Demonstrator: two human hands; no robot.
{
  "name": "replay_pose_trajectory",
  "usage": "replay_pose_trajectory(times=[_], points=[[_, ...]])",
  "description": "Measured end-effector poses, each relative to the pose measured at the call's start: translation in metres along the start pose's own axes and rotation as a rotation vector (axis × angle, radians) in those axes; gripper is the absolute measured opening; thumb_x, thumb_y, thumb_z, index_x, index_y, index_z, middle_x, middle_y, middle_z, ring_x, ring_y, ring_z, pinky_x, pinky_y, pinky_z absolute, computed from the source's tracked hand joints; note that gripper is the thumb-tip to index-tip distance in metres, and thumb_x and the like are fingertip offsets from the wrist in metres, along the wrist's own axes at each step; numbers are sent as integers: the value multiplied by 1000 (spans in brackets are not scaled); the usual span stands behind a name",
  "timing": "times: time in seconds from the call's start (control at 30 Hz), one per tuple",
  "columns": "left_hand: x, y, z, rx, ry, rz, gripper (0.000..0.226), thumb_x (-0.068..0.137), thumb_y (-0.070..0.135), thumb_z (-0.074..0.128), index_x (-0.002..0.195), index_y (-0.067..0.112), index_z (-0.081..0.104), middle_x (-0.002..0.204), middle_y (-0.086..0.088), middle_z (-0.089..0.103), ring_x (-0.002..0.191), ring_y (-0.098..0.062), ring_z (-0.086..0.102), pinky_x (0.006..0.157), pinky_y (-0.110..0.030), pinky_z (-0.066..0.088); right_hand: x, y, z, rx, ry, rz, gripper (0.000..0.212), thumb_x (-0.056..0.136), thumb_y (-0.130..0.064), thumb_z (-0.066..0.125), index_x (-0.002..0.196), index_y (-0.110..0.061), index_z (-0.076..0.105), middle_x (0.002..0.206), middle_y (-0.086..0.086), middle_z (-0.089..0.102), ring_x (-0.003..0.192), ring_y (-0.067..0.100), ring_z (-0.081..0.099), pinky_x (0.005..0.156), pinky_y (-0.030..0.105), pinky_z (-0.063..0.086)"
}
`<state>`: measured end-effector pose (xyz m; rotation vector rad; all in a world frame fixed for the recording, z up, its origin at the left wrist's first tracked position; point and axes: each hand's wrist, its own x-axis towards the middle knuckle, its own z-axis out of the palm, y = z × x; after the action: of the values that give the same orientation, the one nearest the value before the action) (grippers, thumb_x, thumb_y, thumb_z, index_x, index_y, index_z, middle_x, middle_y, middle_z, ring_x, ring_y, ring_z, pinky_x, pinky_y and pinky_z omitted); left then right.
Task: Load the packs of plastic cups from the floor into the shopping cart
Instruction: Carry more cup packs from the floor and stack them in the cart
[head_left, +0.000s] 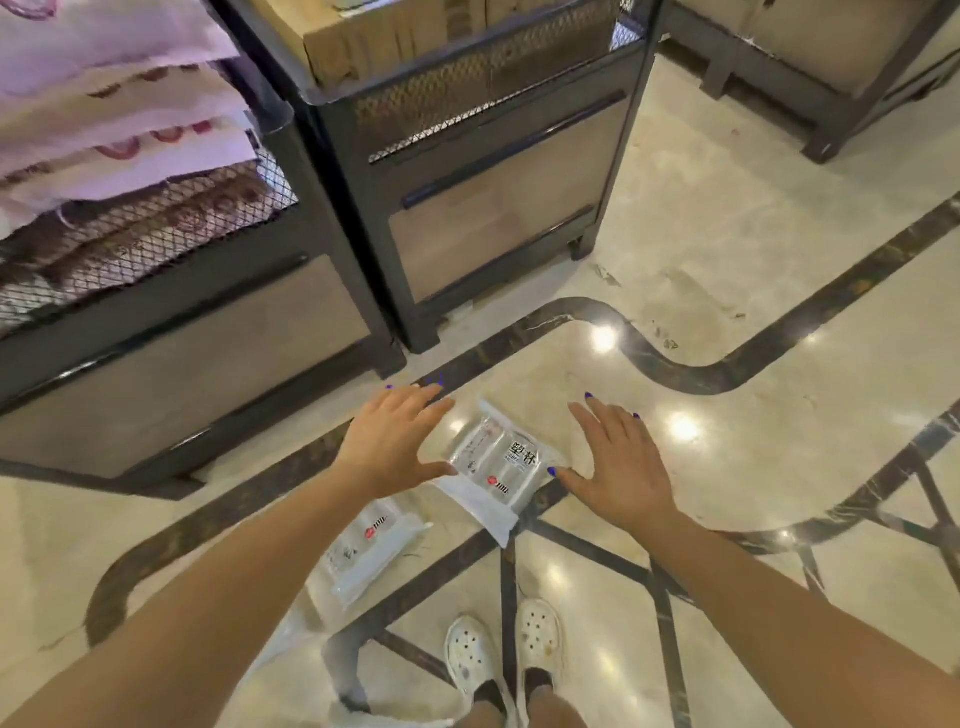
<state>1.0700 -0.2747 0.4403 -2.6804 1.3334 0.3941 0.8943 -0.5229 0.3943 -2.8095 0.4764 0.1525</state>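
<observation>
A clear pack of plastic cups with a white label lies on the marble floor between my two hands. My left hand is spread open at the pack's left side, thumb near its edge. My right hand is spread open at its right side, thumb tip close to the pack's corner. I cannot tell whether either hand touches the pack. A second pack of cups lies on the floor nearer to me, under my left forearm. No shopping cart is in view.
Dark metal display bins with mesh tops stand ahead, another at the left holds folded fabrics. A third stand is at the far right. My feet in white clogs are below. Polished floor opens to the right.
</observation>
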Motion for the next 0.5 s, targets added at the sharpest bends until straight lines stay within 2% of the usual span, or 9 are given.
replay_pose_trajectory(times=[0.13, 0.23, 0.3, 0.33, 0.4, 0.47, 0.5], points=[[53, -7, 112, 2, -130, 29, 88, 80, 76, 48, 151, 35, 16, 160, 7, 17, 145, -20, 22, 118, -41, 16, 32, 26, 113, 32, -92, 80, 85, 85, -66, 52, 154, -28, 21, 162, -1, 19, 148, 29, 21, 121, 46, 16], [87, -6, 213, -43, -218, 28, 88, 79, 73, 52, 150, 36, 17, 159, 7, 18, 145, -21, 21, 118, -44, 15, 39, 43, 219, 93, -139, 121, 80, 82, -66, 48, 150, -28, 30, 158, 1, 31, 142, 32, 33, 116, 51, 29], [112, -9, 281, -59, -239, 18, 88, 78, 73, 54, 150, 36, 19, 159, 6, 21, 143, -23, 25, 117, -44, 18, 44, 58, 294, 120, -152, 126, 80, 78, -70, 41, 146, -30, 29, 156, 2, 37, 139, 35, 39, 111, 52, 37], [123, -12, 313, -59, -248, 22, 88, 78, 73, 53, 150, 36, 20, 159, 7, 22, 142, -22, 28, 116, -43, 22, 46, 65, 328, 124, -169, 133, 82, 78, -72, 37, 148, -31, 27, 158, 2, 33, 142, 35, 36, 113, 52, 35], [147, -19, 372, -65, -252, 36, 86, 80, 73, 52, 150, 34, 23, 159, 8, 23, 140, -20, 34, 114, -39, 27, 49, 78, 396, 122, -220, 159, 86, 81, -74, 36, 154, -33, 17, 163, -2, 17, 150, 31, 18, 120, 47, 20], [170, -26, 425, -62, -244, 39, 85, 81, 73, 49, 151, 32, 22, 159, 8, 22, 139, -17, 36, 111, -37, 31, 54, 87, 454, 170, -234, 195, 90, 83, -74, 44, 156, -33, 9, 165, -5, 7, 152, 26, 6, 122, 42, 10], [182, -28, 450, -61, -240, 29, 86, 81, 74, 47, 151, 32, 21, 159, 8, 21, 139, -17, 36, 110, -37, 33, 59, 91, 480, 221, -221, 229, 93, 82, -74, 48, 156, -32, 8, 165, -4, 8, 152, 25, 6, 122, 41, 10]])
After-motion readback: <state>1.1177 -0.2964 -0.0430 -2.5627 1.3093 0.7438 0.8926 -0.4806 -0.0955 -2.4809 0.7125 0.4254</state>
